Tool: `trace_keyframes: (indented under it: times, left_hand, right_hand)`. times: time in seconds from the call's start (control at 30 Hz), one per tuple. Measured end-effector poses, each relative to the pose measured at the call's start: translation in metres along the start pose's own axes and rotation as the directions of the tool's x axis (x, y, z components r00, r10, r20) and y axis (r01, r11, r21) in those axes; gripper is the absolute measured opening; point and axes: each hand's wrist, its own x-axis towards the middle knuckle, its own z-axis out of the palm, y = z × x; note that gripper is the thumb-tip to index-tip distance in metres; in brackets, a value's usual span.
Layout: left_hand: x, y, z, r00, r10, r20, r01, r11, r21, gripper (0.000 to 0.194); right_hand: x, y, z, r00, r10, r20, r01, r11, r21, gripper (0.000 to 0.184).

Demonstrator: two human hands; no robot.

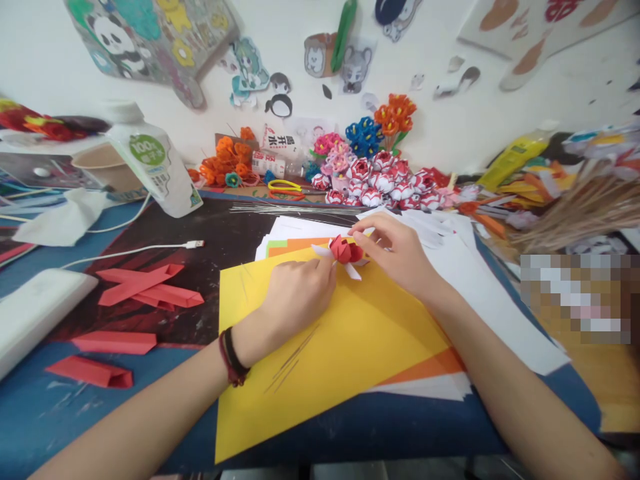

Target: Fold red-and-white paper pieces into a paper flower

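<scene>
A small red and white paper flower [345, 252] rests over a yellow paper sheet [340, 347] in the middle of the table. My left hand [295, 293] is closed in a loose fist, its fingertips pinching the flower's left side. My right hand [395, 250] curls over the flower from the right, fingers bent and pinching its petals. A dark cord bracelet [231, 357] circles my left wrist. Thin metal wires [293, 357] lie on the yellow sheet below my left hand.
Folded red paper strips [150, 287] lie at the left. A white bottle [150, 160], a white cable [135, 250] and scissors [285, 189] stand behind. Finished paper flowers [380, 180] line the back wall. White sheets [475, 287] spread at the right, beside a bundle of sticks [575, 213].
</scene>
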Motion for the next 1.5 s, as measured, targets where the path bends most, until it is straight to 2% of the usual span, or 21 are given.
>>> trace_keyframes:
  times: [0.1, 0.2, 0.37, 0.5, 0.8, 1.0, 1.13, 1.27, 1.37, 1.5]
  left_hand:
    - [0.000, 0.000, 0.001, 1.000, -0.008, -0.011, 0.008, 1.000, -0.002, 0.028]
    - [0.000, -0.002, 0.003, 0.999, -0.019, -0.031, 0.019, 1.000, 0.005, 0.028]
    - [0.002, -0.006, 0.002, 0.996, -0.067, -0.057, 0.068, 0.998, 0.017, 0.026]
    - [0.004, -0.008, 0.001, 0.996, -0.059, -0.062, 0.062, 0.997, 0.052, 0.021]
    - [0.005, -0.009, 0.003, 1.000, -0.023, -0.006, 0.023, 0.994, 0.109, 0.014]
    - [0.006, -0.009, -0.001, 0.999, -0.041, -0.015, 0.042, 0.996, 0.083, 0.012]
    - [0.007, -0.007, -0.008, 0.991, -0.047, -0.123, 0.056, 0.996, 0.069, 0.015]
    - [0.005, -0.005, -0.011, 0.976, 0.017, -0.218, -0.007, 0.999, 0.047, 0.020]
    - [0.004, -0.005, -0.009, 0.974, 0.053, -0.220, -0.046, 0.998, 0.038, 0.023]
    - [0.004, -0.007, -0.005, 0.985, 0.049, -0.168, -0.051, 0.999, -0.008, 0.022]
  right_hand:
    - [-0.001, 0.000, 0.001, 1.000, -0.009, 0.022, 0.010, 0.999, -0.035, 0.014]
    - [-0.001, -0.001, 0.001, 1.000, 0.014, -0.004, -0.015, 0.999, -0.046, 0.014]
    - [-0.001, 0.001, 0.000, 0.990, 0.136, -0.023, -0.137, 0.989, -0.048, 0.018]
    - [-0.001, 0.006, -0.002, 0.973, 0.231, 0.027, -0.225, 0.964, -0.143, 0.018]
    - [-0.006, 0.009, -0.001, 0.937, 0.189, 0.292, -0.124, 0.966, -0.227, 0.013]
    - [-0.009, 0.006, 0.002, 0.941, 0.200, 0.275, -0.131, 0.960, -0.249, 0.012]
    - [-0.010, 0.002, 0.005, 0.941, 0.219, 0.258, -0.148, 0.952, -0.267, 0.012]
    - [-0.012, -0.002, 0.011, 0.958, 0.187, 0.216, -0.120, 0.950, -0.289, 0.014]
    - [-0.013, -0.004, 0.015, 0.969, 0.142, 0.201, -0.081, 0.956, -0.283, 0.014]
    - [-0.014, -0.006, 0.017, 0.973, 0.111, 0.202, -0.049, 0.956, -0.289, 0.014]
